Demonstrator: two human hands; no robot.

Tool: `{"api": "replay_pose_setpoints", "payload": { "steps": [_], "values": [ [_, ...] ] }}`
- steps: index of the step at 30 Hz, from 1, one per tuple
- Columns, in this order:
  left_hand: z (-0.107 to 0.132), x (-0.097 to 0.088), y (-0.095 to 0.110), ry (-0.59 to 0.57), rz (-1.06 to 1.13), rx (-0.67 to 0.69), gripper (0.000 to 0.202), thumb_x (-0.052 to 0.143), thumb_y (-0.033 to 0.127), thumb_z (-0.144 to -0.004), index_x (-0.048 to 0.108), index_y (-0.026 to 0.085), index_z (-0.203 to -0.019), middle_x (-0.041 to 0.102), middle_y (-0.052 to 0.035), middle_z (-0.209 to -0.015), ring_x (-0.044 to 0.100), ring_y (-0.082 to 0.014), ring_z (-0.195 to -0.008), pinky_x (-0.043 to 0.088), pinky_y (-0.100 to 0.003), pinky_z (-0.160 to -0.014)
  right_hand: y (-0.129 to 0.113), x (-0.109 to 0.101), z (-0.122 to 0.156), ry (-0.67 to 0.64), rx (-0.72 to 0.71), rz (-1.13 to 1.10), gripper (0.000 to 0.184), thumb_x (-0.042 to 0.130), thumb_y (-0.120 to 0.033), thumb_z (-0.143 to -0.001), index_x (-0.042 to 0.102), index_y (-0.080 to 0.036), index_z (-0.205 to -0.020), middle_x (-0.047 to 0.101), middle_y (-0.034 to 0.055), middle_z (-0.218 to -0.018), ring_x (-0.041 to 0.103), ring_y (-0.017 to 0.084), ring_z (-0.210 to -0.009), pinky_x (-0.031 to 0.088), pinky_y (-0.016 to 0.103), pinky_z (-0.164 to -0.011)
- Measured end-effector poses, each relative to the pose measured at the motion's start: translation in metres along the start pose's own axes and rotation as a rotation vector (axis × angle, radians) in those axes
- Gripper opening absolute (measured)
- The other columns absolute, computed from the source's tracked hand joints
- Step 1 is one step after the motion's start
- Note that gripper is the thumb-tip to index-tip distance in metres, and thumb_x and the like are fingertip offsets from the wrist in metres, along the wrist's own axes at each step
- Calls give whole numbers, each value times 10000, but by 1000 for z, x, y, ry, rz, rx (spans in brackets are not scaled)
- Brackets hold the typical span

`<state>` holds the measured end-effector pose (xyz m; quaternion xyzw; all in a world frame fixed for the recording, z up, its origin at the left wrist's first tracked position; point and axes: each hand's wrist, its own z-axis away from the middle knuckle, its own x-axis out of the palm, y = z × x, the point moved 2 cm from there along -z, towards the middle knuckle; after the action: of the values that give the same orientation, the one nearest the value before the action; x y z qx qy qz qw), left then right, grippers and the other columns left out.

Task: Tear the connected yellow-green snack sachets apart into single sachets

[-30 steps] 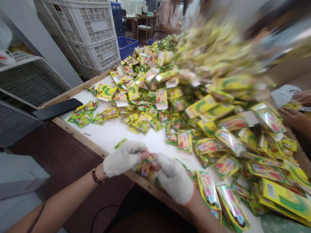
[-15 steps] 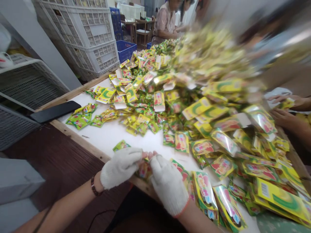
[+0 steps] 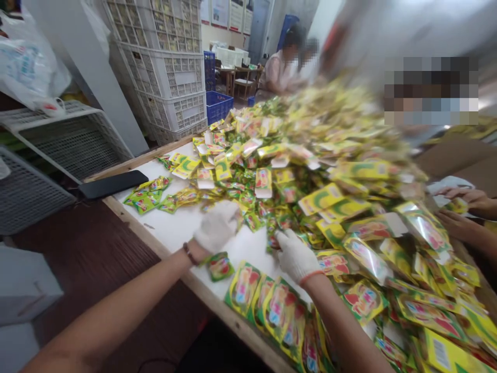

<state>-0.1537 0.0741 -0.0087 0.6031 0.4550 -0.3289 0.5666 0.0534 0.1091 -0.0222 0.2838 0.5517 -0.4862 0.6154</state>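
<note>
My left hand point(image 3: 218, 227), in a white knitted glove, is over the white tabletop at the near edge of a heap of small yellow-green packets point(image 3: 186, 196). Motion blurs its fingers. My right hand point(image 3: 298, 257), gloved too, reaches into the small green packets point(image 3: 273, 239), its thumb and fingers slightly apart at them. One green packet point(image 3: 219, 266) lies below my left wrist. A row of flat printed yellow-green boxes point(image 3: 277, 311) lies along the table's near edge, by my right forearm.
A large heap of yellow boxes point(image 3: 330, 199) covers the table's middle and right. A black phone point(image 3: 114, 185) lies at the left corner. White crates point(image 3: 171, 72) are stacked behind. Across the table, a co-worker's hands point(image 3: 464, 199) hold something; other people sit farther back.
My hands have moved apart and forward from the near edge to the small packets. The packet between them is out of my fingers. The view has tilted up and left.
</note>
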Motion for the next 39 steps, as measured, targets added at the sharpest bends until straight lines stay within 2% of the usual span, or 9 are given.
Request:
{"api": "replay_pose_setpoints", "payload": {
  "steps": [6, 13, 17, 21, 27, 30, 33, 37, 39],
  "values": [
    [-54, 4, -25, -50, -85, -135, 142, 582, 293, -774, 644, 178, -830, 667, -102, -871, 621, -248, -837, 451, -321, -708, -6, 0, -4, 17, 33, -79, 299, 699, -202, -691, 661, -166, -986, 618, 119, -1059, 635, 228, -850, 442, 312, -724],
    [-45, 10, -29, -56, -124, -141, 284, 560, 396, -780, 653, 178, -935, 624, -115, -988, 597, -258, -915, 428, -327, -735, 2, -3, 13, 78, -80, -437, 311, 505, -145, -821, 637, -175, -1102, 709, 55, -992, 637, 179, -931, 476, 281, -829],
    [-47, 14, -29, -47, -115, -120, 216, 567, 379, -766, 674, 191, -773, 610, -84, -909, 587, -245, -893, 415, -325, -734, 4, -5, 29, 138, -136, -851, 390, 554, -191, -775, 643, -175, -1154, 709, 46, -1076, 624, 216, -997, 473, 336, -899],
    [-50, 11, -25, 20, -67, -108, 151, 561, 287, -758, 643, 181, -691, 621, -78, -855, 588, -238, -877, 419, -329, -749, 2, -2, 42, 83, -134, -961, 330, 571, -225, -790, 677, -174, -1098, 726, 21, -968, 641, 204, -867, 500, 309, -796],
    [-12, -9, -3, 160, 109, -11, 143, 435, 232, -864, 572, 197, -838, 637, -33, -853, 590, -170, -833, 439, -284, -776, -1, 2, 52, 111, -109, -1122, 408, 576, -315, -848, 591, -190, -1235, 690, 31, -1052, 616, 184, -842, 498, 279, -723],
    [23, -5, 21, 27, 550, -3, 128, 513, 295, -841, 552, 202, -762, 615, 10, -717, 572, -139, -673, 445, -253, -632, -6, -5, 55, 85, -160, -1152, 323, 608, -330, -827, 651, -188, -1115, 689, 0, -910, 600, 165, -769, 478, 247, -671],
    [49, 7, 39, -124, 943, -140, 185, 616, 361, -783, 550, 190, -754, 584, 28, -678, 546, -123, -637, 444, -238, -587, -7, -10, 57, 99, -153, -1116, 261, 618, -307, -807, 679, -189, -1032, 680, -15, -863, 594, 165, -773, 467, 240, -679],
    [60, 23, 49, -221, 1124, -240, 258, 711, 338, -692, 518, 181, -761, 559, 43, -682, 535, -109, -641, 451, -234, -597, -2, -5, 59, 132, -103, -1039, 146, 632, -296, -784, 671, -171, -850, 649, -19, -785, 573, 158, -743, 453, 234, -651],
    [57, 25, 50, -236, 1148, -237, 256, 718, 313, -681, 511, 175, -740, 536, 51, -664, 520, -96, -626, 444, -225, -592, 0, -1, 61, 164, -55, -1031, 169, 638, -294, -774, 645, -171, -888, 636, -21, -775, 565, 152, -721, 453, 236, -633]
  ]
}}
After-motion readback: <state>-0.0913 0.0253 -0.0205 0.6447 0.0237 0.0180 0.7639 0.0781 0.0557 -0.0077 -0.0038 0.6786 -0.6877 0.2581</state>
